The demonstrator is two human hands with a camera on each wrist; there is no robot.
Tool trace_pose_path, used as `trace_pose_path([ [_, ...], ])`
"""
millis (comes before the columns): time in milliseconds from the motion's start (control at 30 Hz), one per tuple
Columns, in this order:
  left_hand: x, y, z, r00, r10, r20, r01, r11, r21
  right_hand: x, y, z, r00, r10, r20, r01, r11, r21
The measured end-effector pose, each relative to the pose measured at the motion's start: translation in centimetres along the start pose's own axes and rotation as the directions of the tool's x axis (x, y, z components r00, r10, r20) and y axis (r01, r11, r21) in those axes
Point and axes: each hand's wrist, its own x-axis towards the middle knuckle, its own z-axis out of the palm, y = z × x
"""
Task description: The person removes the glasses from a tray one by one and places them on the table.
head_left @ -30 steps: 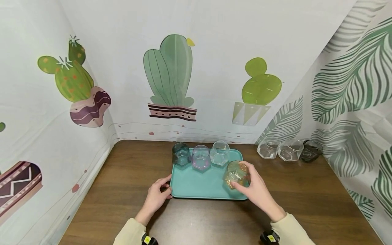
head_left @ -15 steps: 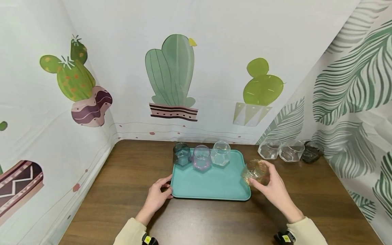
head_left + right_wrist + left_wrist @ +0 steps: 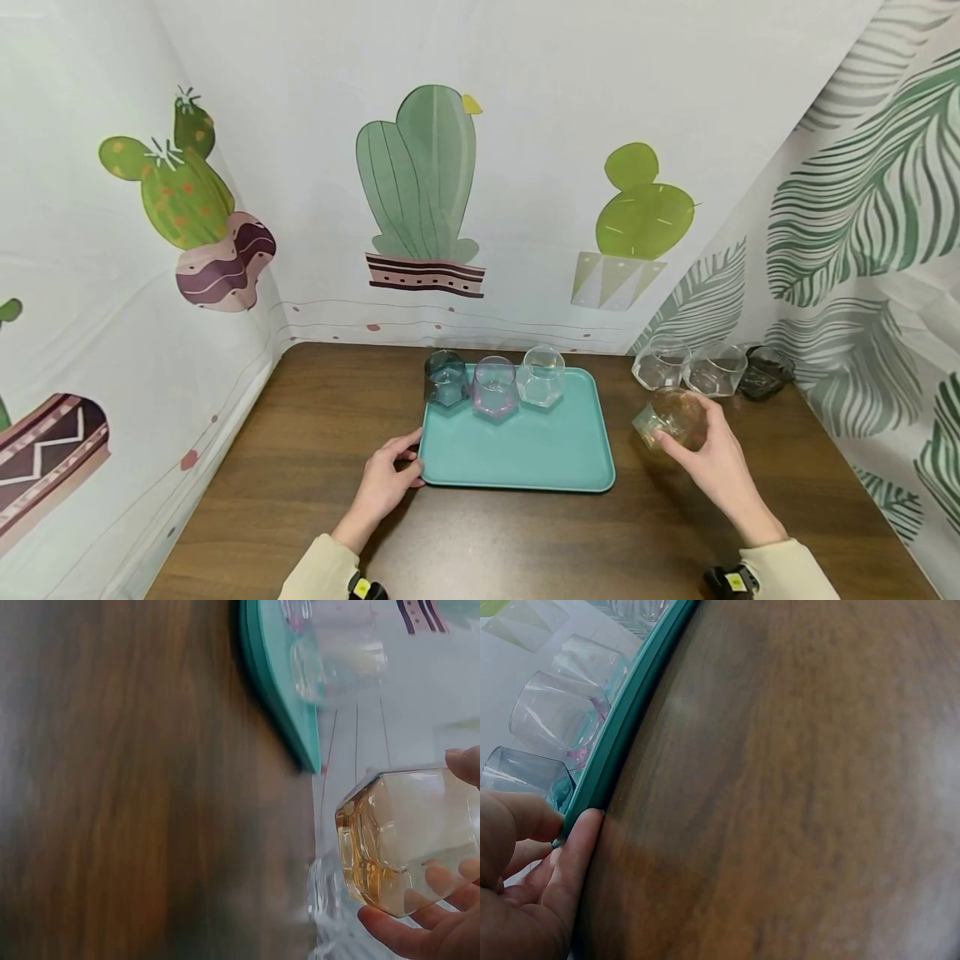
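Note:
My right hand [image 3: 720, 467] grips an amber glass [image 3: 663, 417], tilted and held in the air to the right of a teal tray [image 3: 517, 454]. The right wrist view shows thumb and fingers around the walls of this amber glass [image 3: 409, 832]. At the tray's near left corner, my left hand [image 3: 384, 482] pinches the rim, thumb and fingers on the edge in the left wrist view. Along the tray's far side stand a dark blue-grey glass [image 3: 446, 379], a pinkish-purple glass [image 3: 494, 389] and a clear glass [image 3: 542, 377].
At the back right of the wooden table [image 3: 315, 417], two clear glasses [image 3: 660, 367] and a smoky black glass [image 3: 765, 375] stand in a row near the wall. A white cloth [image 3: 525, 167] printed with cacti hangs behind; a leaf-patterned cloth [image 3: 855, 192] hangs on the right.
My right hand has carried the amber glass rightward from above the tray's right part to beyond its right edge, tilting it. The left hand stays at the tray's corner.

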Motion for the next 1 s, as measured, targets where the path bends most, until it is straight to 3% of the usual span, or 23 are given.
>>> trace_pose_path([
  [367,0.0,-0.1,-0.1,1.0,-0.003,-0.001,0.003,1.0,-0.006,0.1,2.9,-2.0,0.996,0.064,-0.057,-0.069,0.994,-0.082],
  [1000,0.0,0.2,-0.1,1.0,0.003,-0.002,-0.003,1.0,-0.013,0.7,7.7,-6.1,0.977,0.18,-0.11,-0.194,0.972,-0.13],
])
